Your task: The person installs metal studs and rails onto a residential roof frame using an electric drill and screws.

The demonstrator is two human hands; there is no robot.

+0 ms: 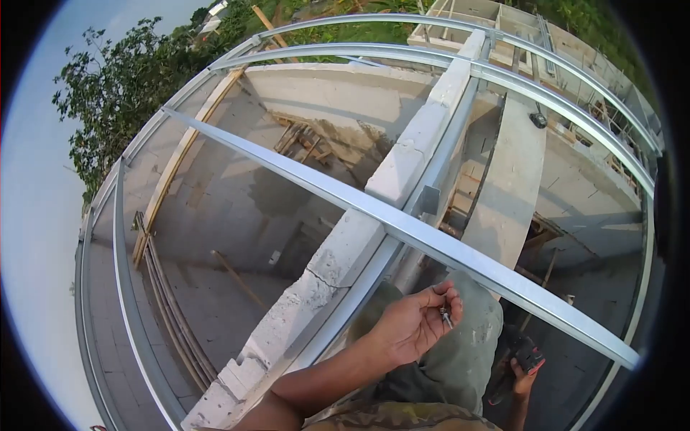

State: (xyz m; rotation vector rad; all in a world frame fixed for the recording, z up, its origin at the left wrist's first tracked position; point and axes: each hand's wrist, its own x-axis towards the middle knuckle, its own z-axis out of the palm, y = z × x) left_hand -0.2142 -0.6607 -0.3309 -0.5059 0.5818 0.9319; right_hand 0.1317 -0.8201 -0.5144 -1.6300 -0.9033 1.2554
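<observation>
My left hand [413,327] is held palm up over my knee, its fingers curled around a few small metal screws [446,317]. Low on the right, my right hand [523,379] grips a dark cordless drill [526,353]; most of the drill's body is in shadow. A shiny metal channel [309,179] runs diagonally in front of me, crossing over the top of the block wall [338,248]. On the wall's right side, a small metal bracket [429,200] stands up against the channel. Neither hand touches the channel.
More metal channels [345,50] form a frame around the roof opening. A concrete slab [514,172] lies to the right, with a small dark object [537,118] at its far end. Wooden poles [172,316] lean inside the room far below. Trees [118,93] stand beyond.
</observation>
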